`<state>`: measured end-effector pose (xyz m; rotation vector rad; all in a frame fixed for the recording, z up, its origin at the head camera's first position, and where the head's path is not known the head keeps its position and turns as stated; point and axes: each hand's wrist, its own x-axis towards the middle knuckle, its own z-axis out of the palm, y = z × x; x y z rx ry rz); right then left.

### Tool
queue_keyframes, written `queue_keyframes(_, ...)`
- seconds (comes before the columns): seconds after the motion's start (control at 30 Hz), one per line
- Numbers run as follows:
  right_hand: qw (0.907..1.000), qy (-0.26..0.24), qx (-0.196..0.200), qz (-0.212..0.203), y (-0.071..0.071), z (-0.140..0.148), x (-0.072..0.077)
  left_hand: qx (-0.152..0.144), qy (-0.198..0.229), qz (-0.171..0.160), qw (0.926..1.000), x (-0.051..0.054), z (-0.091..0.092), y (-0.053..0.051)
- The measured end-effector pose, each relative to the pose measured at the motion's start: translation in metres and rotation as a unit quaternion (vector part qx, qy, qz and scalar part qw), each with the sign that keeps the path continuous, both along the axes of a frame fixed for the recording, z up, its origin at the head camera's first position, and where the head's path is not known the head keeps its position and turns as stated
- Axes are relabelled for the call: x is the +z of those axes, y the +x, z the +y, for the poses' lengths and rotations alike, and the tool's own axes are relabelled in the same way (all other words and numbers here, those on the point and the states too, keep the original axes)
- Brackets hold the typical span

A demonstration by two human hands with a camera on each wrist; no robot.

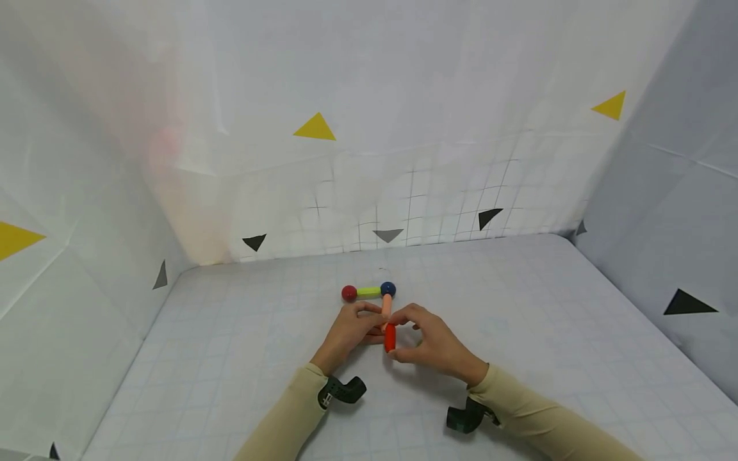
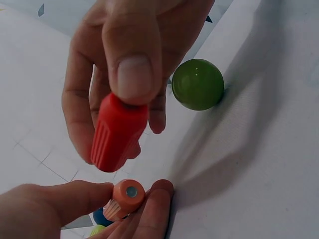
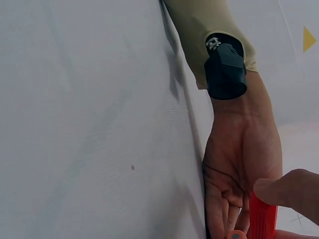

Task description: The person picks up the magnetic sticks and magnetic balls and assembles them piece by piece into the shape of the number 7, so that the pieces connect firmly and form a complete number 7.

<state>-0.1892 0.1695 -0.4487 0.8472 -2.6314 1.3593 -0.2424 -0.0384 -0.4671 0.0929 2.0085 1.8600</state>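
Note:
Between left thumb and fingers, my left hand [image 1: 353,324] pinches a peach rod [image 1: 387,304] near its close end. That rod's other end meets a dark blue ball [image 1: 388,289], and from it a yellow-green rod [image 1: 368,292] runs left to a red ball [image 1: 348,293]. My right hand [image 1: 434,339] pinches a red ribbed rod [image 1: 390,339] by its ends. In the left wrist view, the red rod [image 2: 118,133] stands apart from the peach rod's silver-dotted end [image 2: 131,192]. A green ball [image 2: 198,84] lies beside my right hand there; the head view hides it.
White sheeting with a faint grid covers the table [image 1: 219,358]. White walls marked with yellow and black triangles stand at the back and both sides. A dark wrist camera [image 1: 346,389] juts from the left sleeve, another [image 1: 464,417] from the right.

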Motion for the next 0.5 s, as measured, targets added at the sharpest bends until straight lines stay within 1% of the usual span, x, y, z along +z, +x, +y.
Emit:
queue_keyframes(0.13,1.0000,0.003,0.005,-0.006,0.0008,-0.0025,-0.0008,0.001,-0.001,0.006,1.0000,0.0001,0.0002,0.0009)
queue_keyframes(0.4,0.9999,0.009,0.007,-0.003,-0.0004,-0.0046,-0.0081,-0.001,0.007,0.004,1.0000,-0.0022,0.0001,0.0001)
queue_keyframes(0.5,0.9999,0.013,0.006,0.000,-0.0003,-0.0051,-0.0082,0.000,0.011,0.003,0.9999,-0.0023,0.0004,-0.0003)
